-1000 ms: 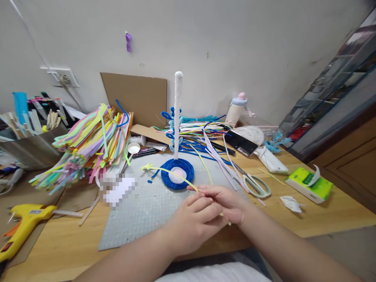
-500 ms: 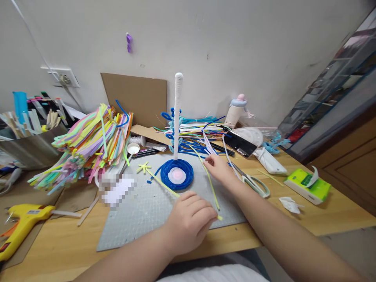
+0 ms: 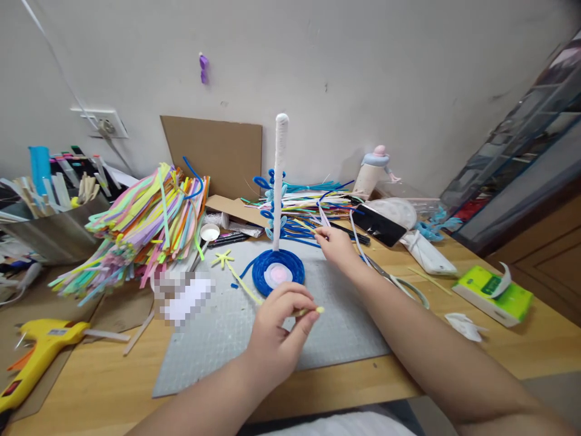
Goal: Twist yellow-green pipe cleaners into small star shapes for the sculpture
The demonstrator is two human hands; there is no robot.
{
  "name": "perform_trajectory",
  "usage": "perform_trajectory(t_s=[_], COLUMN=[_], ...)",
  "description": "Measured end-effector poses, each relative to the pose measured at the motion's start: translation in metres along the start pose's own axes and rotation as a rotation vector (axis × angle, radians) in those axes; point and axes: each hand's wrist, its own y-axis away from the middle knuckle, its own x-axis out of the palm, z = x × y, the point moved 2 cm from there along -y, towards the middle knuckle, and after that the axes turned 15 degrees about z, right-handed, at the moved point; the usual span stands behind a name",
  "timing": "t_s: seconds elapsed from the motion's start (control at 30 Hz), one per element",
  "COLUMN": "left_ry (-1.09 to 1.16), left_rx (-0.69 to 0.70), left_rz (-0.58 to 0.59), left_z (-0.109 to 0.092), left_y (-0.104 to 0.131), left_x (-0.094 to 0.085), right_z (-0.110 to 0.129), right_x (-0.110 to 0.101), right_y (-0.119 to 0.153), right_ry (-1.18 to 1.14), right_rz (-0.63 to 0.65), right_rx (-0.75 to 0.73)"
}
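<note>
My left hand (image 3: 284,327) is closed in a pinch on a yellow-green stem, whose tip shows beyond the fingertips. The stem's other end, a star-shaped yellow head (image 3: 223,260), rests on the grey cutting mat (image 3: 200,357). My right hand (image 3: 336,245) pinches a second yellow strip (image 3: 304,226) near the mat's back right. Between and behind the hands stands a white fuzzy post (image 3: 281,175) on a round blue coiled base (image 3: 258,275) with a pink and white centre. Blue loops (image 3: 262,181) stick out beside the post.
A yellow glue gun (image 3: 49,336) lies at the left, by a colourful bundle of strips (image 3: 149,224). Scissors (image 3: 411,289), a phone (image 3: 379,224) and a green tissue pack (image 3: 494,293) are at the right. Cardboard (image 3: 218,151) leans on the wall.
My left hand has turned up and shifted slightly left, drawing back the star stem's end. My right hand has lifted the second strip off the mat. The view has shifted a little.
</note>
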Motion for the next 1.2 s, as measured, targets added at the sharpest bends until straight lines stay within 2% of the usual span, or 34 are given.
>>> perform_trajectory(t_s=[0.03, 0.17, 0.23, 0.3, 0.37, 0.5, 0.57, 0.67, 0.77, 0.87, 1.07, 1.2], left_ry=[0.035, 0.153, 0.247, 0.331, 0.359, 0.364, 0.376, 0.365, 0.336, 0.317, 0.269, 0.269], left_rx=[-0.041, -0.187, -0.216, -0.219, -0.224, -0.267, -0.301, -0.299, -0.245, -0.221, -0.241, -0.287], left_rz=[-0.053, -0.235, -0.247, -0.233, -0.218, -0.147, -0.144, -0.208, -0.247, -0.201, -0.183, -0.210], left_z=[0.001, 0.005, 0.007, 0.009, 0.011, 0.013, 0.015, 0.016, 0.017, 0.016, 0.017, 0.018], left_y=[-0.001, -0.004, -0.005, -0.006, -0.007, -0.007, -0.007, -0.006, -0.006, -0.006, -0.007, -0.007], left_x=[-0.002, -0.008, -0.008, -0.008, -0.006, -0.003, -0.003, -0.005, -0.007, -0.007, -0.007, -0.007], right_z=[0.008, 0.041, 0.052, 0.057, 0.057, 0.059, 0.061, 0.062, 0.060, 0.059, 0.059, 0.058], right_x=[-0.004, -0.004, -0.001, 0.001, 0.003, 0.006, 0.008, 0.011, 0.016, 0.019, 0.022, 0.018], right_y=[0.014, 0.083, 0.109, 0.124, 0.127, 0.116, 0.111, 0.110, 0.114, 0.118, 0.113, 0.111], right_ry=[-0.037, -0.430, -0.500, -0.520, -0.576, -0.707, -0.645, -0.472, -0.309, -0.255, -0.571, -0.572], right_rz=[0.037, 0.373, 0.463, 0.486, 0.473, 0.396, 0.339, 0.299, 0.352, 0.404, 0.277, 0.185], right_rx=[-0.023, -0.085, -0.104, -0.125, -0.134, -0.181, -0.225, -0.254, -0.251, -0.253, -0.259, -0.314])
